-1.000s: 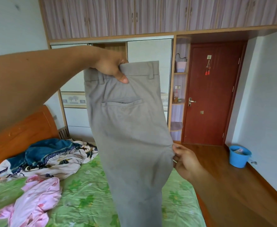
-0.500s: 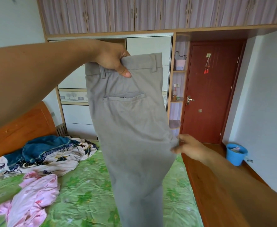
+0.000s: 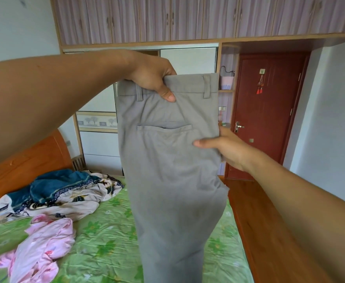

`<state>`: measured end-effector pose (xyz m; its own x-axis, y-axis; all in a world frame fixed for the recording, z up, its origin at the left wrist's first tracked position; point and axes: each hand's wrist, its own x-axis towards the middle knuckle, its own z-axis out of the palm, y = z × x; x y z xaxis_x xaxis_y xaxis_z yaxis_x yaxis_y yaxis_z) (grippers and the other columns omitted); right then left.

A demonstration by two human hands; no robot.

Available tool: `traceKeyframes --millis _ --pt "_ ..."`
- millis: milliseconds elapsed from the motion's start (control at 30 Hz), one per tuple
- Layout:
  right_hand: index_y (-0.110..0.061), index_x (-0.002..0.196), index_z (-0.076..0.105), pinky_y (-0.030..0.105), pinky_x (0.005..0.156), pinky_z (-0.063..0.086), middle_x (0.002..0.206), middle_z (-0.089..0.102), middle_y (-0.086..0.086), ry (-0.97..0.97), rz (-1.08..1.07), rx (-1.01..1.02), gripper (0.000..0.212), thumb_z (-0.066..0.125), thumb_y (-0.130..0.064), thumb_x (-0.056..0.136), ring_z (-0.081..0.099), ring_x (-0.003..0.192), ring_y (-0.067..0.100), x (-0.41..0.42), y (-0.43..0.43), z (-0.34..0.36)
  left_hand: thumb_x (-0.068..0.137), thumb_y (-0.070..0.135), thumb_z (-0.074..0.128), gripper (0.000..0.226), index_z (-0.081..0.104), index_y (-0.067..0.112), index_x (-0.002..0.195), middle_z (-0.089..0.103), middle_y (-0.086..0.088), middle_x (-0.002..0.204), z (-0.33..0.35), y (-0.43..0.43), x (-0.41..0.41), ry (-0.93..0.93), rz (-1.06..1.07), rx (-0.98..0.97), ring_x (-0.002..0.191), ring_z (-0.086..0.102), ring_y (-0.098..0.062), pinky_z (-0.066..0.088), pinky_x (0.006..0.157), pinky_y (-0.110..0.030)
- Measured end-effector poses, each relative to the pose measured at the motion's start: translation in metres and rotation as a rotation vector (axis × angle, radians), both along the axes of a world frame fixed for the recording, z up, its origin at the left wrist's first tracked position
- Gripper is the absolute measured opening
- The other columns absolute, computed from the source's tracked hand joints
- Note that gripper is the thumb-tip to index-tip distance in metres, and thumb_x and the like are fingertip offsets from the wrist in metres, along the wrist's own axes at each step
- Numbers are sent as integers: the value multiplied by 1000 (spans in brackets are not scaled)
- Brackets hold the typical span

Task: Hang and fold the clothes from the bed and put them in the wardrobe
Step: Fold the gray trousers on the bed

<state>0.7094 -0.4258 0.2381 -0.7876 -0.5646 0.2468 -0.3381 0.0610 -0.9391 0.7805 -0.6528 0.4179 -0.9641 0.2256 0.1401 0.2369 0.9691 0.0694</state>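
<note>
Grey trousers (image 3: 171, 170) hang folded lengthwise in front of me, back pocket facing me, legs dropping below the frame. My left hand (image 3: 151, 78) grips the waistband at the top, thumb on the front. My right hand (image 3: 226, 148) pinches the right edge just below the pocket, thumb across the cloth. Behind the trousers stands the wardrobe (image 3: 188, 60) with white sliding doors. On the green bed (image 3: 106, 231) lie a pink garment (image 3: 43, 246) and a heap of blue and patterned clothes (image 3: 61, 190).
An orange wooden headboard (image 3: 24, 162) runs along the left. A red door (image 3: 267, 111) stands at the right beside open shelves (image 3: 226, 86). Striped upper cabinets (image 3: 188, 17) span the top. Wooden floor (image 3: 259, 221) lies right of the bed.
My right hand has risen from the seat edge of the trousers to the right edge just below the pocket and now pinches it. The view has closed in on the trousers.
</note>
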Motion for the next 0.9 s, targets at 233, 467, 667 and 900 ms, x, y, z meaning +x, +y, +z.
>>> traceKeyframes --millis 233,467,667,900 --pt "-10 122 66 48 99 54 117 74 6 113 -54 20 51 60 18 80 71 108 25 -4 2 13 82 40 78 23 73 34 104 73 22 98 -5 -2 0 -19 -3 17 86 66 9 47 79 -16" --pt "-10 121 70 35 98 55 113 75 -2 239 -60 255 35 70 5 89 71 103 9 -2 20 26 82 42 78 31 73 31 111 74 19 103 -6 3 6 -16 -23 39 95 69 0 50 90 -24" --pt "-17 132 63 42 98 55 122 73 -1 209 -4 -97 53 81 -16 83 70 112 19 7 12 80 82 38 78 20 72 33 101 74 21 96 -9 21 11 -16 -51 54 86 68 6 50 80 -17" --pt "-1 110 73 34 83 60 103 78 8 313 -199 -225 22 69 4 89 75 95 23 16 13 80 73 43 85 48 65 32 115 72 12 110 -16 -9 20 -129 69 86 103 68 -11 55 88 -31"
